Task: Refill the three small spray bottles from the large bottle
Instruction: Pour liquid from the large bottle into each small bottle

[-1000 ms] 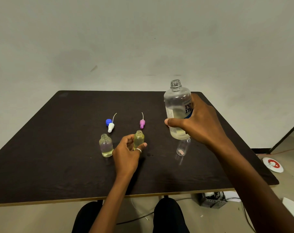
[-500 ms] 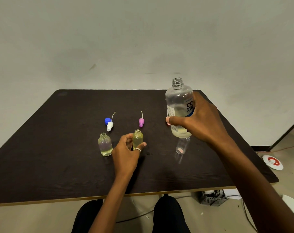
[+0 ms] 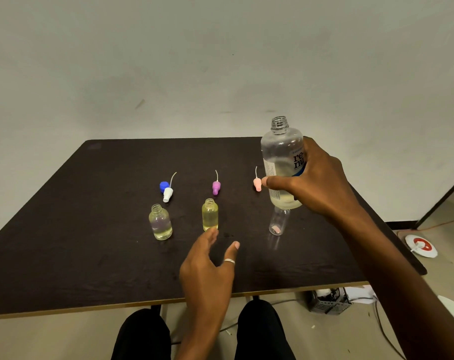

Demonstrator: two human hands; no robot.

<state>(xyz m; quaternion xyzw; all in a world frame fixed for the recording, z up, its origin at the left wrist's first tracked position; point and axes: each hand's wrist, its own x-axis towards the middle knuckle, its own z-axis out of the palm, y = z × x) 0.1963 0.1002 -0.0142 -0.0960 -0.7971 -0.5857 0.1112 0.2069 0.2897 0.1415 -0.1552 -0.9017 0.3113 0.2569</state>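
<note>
My right hand (image 3: pixel 316 183) grips the large clear bottle (image 3: pixel 281 157), uncapped and upright, lifted above the table over an empty small bottle (image 3: pixel 277 224). Two more small open bottles stand to the left: the middle bottle (image 3: pixel 210 215) nearly full of yellowish liquid, the left bottle (image 3: pixel 160 222) partly filled. My left hand (image 3: pixel 207 266) hovers open just in front of the middle bottle, fingertips close to its base, holding nothing. Three spray tops lie behind the bottles: a white spray top (image 3: pixel 168 194), a purple spray top (image 3: pixel 216 187), a pink spray top (image 3: pixel 257 183).
A blue cap (image 3: pixel 164 186) lies beside the white spray top. The dark table (image 3: pixel 64 242) ends near my knees and at the right edge. On the floor to the right are a white-and-red disc (image 3: pixel 421 246), cables and a grey box (image 3: pixel 328 300).
My left hand has let go of the middle bottle and drawn back toward me, fingers spread. My right hand has kept the large bottle raised, shifting slightly right above the empty bottle.
</note>
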